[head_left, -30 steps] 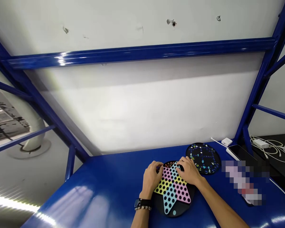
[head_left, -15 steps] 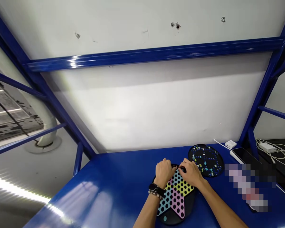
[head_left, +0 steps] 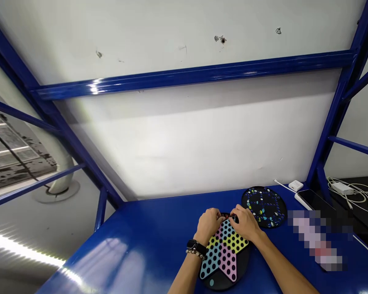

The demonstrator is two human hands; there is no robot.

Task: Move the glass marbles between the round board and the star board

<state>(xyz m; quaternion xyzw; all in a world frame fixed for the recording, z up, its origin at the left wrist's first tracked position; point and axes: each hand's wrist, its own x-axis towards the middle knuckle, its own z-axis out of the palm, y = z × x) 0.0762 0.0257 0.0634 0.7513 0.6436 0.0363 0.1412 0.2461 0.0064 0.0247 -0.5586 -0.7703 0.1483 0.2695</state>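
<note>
Currently, both hands meet at the far tip of the star board [head_left: 225, 253]. The board lies flat on the blue table [head_left: 147, 245], and most of its coloured, hole-dotted surface lies on the near side of the fingertips.

- The left hand [head_left: 209, 222] is curled knuckles-up, its fingers folded down onto the board's far point. A watch [head_left: 195, 246] sits on its wrist.
- The right hand [head_left: 247, 223] arches over the same point, its fingers bent downward and almost touching those of the left.
- Whether either hand pinches a piece cannot be determined, because the fingertips hide the spot.

A round tray [head_left: 264, 206] holding marbles [head_left: 271, 220] sits just beyond and to the right of the right fingertips, apart from the board. A phone [head_left: 315, 200] lies farther right.

Recommended handling, as a judgement:

1. Keep the board flat.
2. Rest the wrists lightly on the board so the fingertips work steadily.
3. Handle one small piece at a time with the thumb and forefinger.
4. Keep the right knuckles clear of the tray, since a nudge would likely scatter its contents.
</note>
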